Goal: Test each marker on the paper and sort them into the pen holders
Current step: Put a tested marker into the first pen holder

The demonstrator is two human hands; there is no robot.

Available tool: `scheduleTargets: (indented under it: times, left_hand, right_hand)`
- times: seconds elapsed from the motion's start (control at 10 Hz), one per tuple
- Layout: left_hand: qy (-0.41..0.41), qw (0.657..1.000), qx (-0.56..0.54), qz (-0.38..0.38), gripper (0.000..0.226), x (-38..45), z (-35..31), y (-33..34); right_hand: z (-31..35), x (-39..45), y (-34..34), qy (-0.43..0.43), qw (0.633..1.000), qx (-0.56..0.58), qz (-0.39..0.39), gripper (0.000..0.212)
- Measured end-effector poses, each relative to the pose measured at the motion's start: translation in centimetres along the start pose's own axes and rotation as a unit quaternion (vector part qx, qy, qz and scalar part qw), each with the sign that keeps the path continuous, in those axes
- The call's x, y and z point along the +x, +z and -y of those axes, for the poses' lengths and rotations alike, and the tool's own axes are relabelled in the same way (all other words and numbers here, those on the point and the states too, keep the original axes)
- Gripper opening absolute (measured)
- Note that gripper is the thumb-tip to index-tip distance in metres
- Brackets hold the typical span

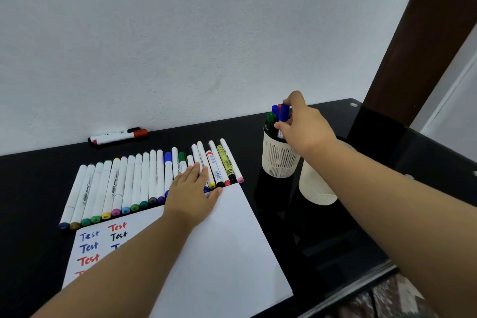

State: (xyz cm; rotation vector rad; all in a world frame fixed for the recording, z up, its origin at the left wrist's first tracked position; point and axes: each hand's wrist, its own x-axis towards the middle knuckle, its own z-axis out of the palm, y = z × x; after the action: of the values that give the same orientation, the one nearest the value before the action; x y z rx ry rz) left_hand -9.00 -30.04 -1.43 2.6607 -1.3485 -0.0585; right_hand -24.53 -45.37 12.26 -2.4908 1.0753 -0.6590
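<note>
Blue-capped marker pinched upright by right hand over pen holder; left hand flat, fingers straight, across marker row

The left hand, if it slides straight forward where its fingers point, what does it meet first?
Probably the row of markers: the left hand already lies flat with fingertips over them, so it would push those first.

The left hand is covering the lower ends of a few markers in the row, so their cap colours aren't showing. The left forearm is hiding part of the "Test" writing on the paper, and the paper's near edge is running under that arm too. The right hand is blocking most of the blue marker and the far holder rim. The near holder is sitting mostly behind the right arm. Marker labels are too small to read.
</note>
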Motion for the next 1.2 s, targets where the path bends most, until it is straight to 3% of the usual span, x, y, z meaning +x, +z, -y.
scheduleTargets:
  times: [0.1,0.5,0.7,0.9,1.2]
  left_hand:
    - [-0.001,1.0,0.001,0.003,0.069,-0.1,0.1,0.0]
    - [-0.004,0.999,0.037,0.008,0.068,-0.4,-0.3,-0.3]
    - [-0.001,0.999,0.034,0.024,0.064,-1.2,-0.2,-1.4]
    - [0.019,0.999,-0.002,0.045,0.055,-3.0,2.0,-3.4]
    - [-0.049,0.998,-0.017,0.032,0.054,-2.7,10.2,-5.8]
  right_hand:
    - [-0.1,0.0,0.0,0.007,0.998,-0.048,0.033,0.023]
    - [0.0,-0.3,-0.6,0.006,0.998,-0.043,0.046,0.026]
    - [1.6,-1.4,-1.5,-0.049,0.99,-0.112,0.066,0.022]
    - [5.2,-2.1,-0.6,-0.107,0.964,-0.163,0.183,0.02]
    - [11.4,1.0,6.6,-0.219,0.935,-0.163,0.229,0.021]
